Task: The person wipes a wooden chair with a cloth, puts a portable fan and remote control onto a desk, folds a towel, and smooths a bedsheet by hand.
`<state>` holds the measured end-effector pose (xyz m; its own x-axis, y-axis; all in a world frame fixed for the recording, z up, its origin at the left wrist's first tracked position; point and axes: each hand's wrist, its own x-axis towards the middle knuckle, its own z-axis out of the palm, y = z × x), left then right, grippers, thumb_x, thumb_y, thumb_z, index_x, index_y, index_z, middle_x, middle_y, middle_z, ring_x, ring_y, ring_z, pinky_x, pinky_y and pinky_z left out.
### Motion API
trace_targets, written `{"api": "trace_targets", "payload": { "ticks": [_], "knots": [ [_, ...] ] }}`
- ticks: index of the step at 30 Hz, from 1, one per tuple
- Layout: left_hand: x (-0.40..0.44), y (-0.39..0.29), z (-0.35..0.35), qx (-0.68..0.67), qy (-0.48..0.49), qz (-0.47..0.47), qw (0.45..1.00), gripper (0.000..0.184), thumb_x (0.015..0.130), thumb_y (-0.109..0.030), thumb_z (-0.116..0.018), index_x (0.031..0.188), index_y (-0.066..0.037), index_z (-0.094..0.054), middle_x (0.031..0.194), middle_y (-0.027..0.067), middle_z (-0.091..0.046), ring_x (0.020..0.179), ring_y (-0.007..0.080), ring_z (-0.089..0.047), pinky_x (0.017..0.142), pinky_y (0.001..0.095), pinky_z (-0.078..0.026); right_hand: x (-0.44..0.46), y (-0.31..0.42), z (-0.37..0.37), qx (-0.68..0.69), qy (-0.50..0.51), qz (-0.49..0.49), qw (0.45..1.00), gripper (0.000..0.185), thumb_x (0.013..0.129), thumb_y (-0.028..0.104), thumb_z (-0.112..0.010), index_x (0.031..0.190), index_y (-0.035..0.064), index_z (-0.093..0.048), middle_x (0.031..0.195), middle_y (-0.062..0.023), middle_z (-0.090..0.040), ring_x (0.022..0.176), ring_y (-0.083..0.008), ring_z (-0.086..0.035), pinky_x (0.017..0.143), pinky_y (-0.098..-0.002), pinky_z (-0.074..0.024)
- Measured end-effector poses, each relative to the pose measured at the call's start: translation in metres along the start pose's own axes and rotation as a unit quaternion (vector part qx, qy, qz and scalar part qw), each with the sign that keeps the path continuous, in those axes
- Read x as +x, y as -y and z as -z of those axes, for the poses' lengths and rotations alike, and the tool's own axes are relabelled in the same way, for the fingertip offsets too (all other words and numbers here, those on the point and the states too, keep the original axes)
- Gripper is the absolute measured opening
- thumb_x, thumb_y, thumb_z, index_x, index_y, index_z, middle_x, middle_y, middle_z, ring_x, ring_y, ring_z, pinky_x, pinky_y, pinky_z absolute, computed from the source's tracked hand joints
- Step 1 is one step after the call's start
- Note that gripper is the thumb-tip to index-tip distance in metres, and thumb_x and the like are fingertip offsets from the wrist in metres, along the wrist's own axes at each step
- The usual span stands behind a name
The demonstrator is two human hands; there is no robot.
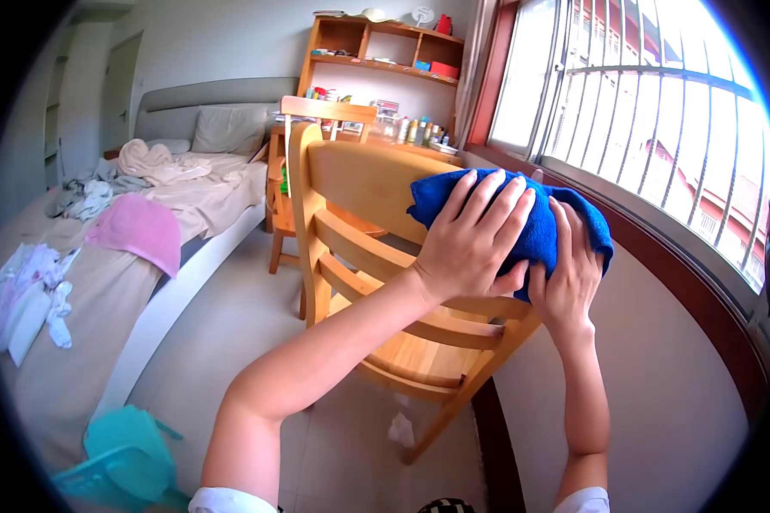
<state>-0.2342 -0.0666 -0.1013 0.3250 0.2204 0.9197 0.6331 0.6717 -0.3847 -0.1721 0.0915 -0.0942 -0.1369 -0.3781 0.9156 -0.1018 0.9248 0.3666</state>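
Observation:
A blue cloth is draped over the right end of the top rail of a wooden chair. My left hand presses on the cloth from the left, its fingers bent over the cloth and slightly apart. On the cloth's right part lies my right hand, with its fingers curved over the top and the thumb towards my left hand. The chair's backrest faces me, and its seat shows between the slats.
A bed with clothes and a pink cloth runs along the left. Behind the chair stand another wooden chair and a shelved desk. A barred window is at right, a teal plastic stool at lower left.

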Motion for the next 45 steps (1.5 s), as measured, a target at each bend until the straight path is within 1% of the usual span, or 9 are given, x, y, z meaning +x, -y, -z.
{"api": "trace_targets", "payload": {
  "ticks": [8,10,18,23,25,30,34,37,45],
  "knots": [
    [0.002,0.055,0.006,-0.014,-0.040,-0.025,0.999,0.058,0.079,-0.056,-0.044,0.101,-0.004,-0.058,0.091,0.0134,-0.056,0.081,0.0280,-0.054,0.078,0.0392,-0.042,0.029,0.030,-0.029,0.079,-0.039,-0.026,0.996,0.055,0.062,0.017,-0.046,0.116,0.0042,-0.049,0.108,-0.0177,-0.054,0.089,-0.0353,-0.055,0.083,-0.0419,-0.0383],
    [-0.002,0.069,0.011,-0.021,-0.040,-0.023,0.999,0.058,0.078,-0.056,-0.044,0.100,-0.004,-0.058,0.090,0.0131,-0.056,0.080,0.0278,-0.054,0.078,0.0392,-0.042,0.037,0.039,-0.038,0.081,-0.081,-0.003,0.993,0.054,0.061,0.018,-0.047,0.112,0.0041,-0.051,0.099,-0.0169,-0.056,0.084,-0.0354,-0.056,0.077,-0.0406,-0.0387],
    [-0.029,0.128,0.025,-0.037,-0.074,-0.014,0.996,0.061,0.076,-0.061,-0.044,0.099,-0.005,-0.059,0.089,0.0137,-0.055,0.079,0.0297,-0.055,0.076,0.0419,-0.044,0.063,0.089,-0.058,0.021,-0.045,0.027,0.998,0.057,0.064,0.023,-0.055,0.118,0.0059,-0.048,0.106,-0.0153,-0.054,0.085,-0.0313,-0.057,0.078,-0.0391,-0.0387],
    [-0.043,0.170,0.031,-0.093,-0.046,-0.005,0.995,0.056,0.072,-0.056,-0.054,0.096,-0.005,-0.058,0.089,0.0144,-0.057,0.080,0.0305,-0.059,0.075,0.0397,-0.047,0.078,0.121,-0.070,-0.031,-0.015,0.025,0.999,0.063,0.063,0.030,-0.066,0.119,0.0065,-0.046,0.107,-0.0108,-0.053,0.080,-0.0266,-0.059,0.072,-0.0392,-0.0423],
    [-0.042,0.187,0.040,-0.151,-0.014,0.017,0.988,0.048,0.072,-0.047,-0.057,0.095,-0.005,-0.059,0.087,0.0142,-0.061,0.078,0.0310,-0.061,0.071,0.0376,-0.049,0.087,0.133,-0.076,-0.041,0.004,0.025,0.999,0.057,0.066,0.032,-0.065,0.113,0.0051,-0.048,0.101,-0.0116,-0.054,0.072,-0.0263,-0.060,0.065,-0.0367,-0.0456],
    [-0.044,0.204,0.040,-0.216,0.023,0.113,0.970,0.038,0.082,-0.036,-0.040,0.092,-0.006,-0.061,0.083,0.0170,-0.061,0.078,0.0357,-0.060,0.067,0.0398,-0.048,0.112,0.154,-0.096,-0.014,-0.051,0.030,0.998,0.031,0.075,0.033,-0.057,0.070,0.0046,-0.048,0.064,-0.0104,-0.054,0.055,-0.0232,-0.058,0.049,-0.0306,-0.0468],
    [-0.054,0.191,0.031,-0.170,-0.074,0.124,0.975,0.040,0.085,-0.035,-0.035,0.092,-0.004,-0.060,0.086,0.0181,-0.060,0.080,0.0378,-0.058,0.070,0.0412,-0.046,0.110,0.149,-0.096,0.014,-0.038,0.036,0.999,0.028,0.074,0.031,-0.057,0.079,0.0041,-0.054,0.061,-0.0104,-0.056,0.051,-0.0242,-0.059,0.051,-0.0333,-0.0480],
    [-0.063,0.180,0.027,-0.122,-0.092,0.137,0.979,0.049,0.087,-0.042,-0.031,0.094,-0.003,-0.058,0.094,0.0159,-0.060,0.092,0.0356,-0.056,0.083,0.0415,-0.042,0.102,0.140,-0.094,0.036,-0.044,0.081,0.995,0.035,0.073,0.031,-0.060,0.092,0.0025,-0.052,0.076,-0.0106,-0.057,0.064,-0.0237,-0.060,0.058,-0.0334,-0.0478],
    [-0.074,0.150,0.025,-0.089,-0.075,0.126,0.985,0.065,0.088,-0.056,-0.025,0.115,0.000,-0.044,0.115,0.0218,-0.047,0.109,0.0383,-0.045,0.094,0.0457,-0.034,0.078,0.117,-0.079,0.022,-0.037,0.120,0.992,0.067,0.066,0.037,-0.066,0.120,0.0032,-0.046,0.110,-0.0148,-0.053,0.085,-0.0249,-0.058,0.076,-0.0334,-0.0440]
  ]
}}
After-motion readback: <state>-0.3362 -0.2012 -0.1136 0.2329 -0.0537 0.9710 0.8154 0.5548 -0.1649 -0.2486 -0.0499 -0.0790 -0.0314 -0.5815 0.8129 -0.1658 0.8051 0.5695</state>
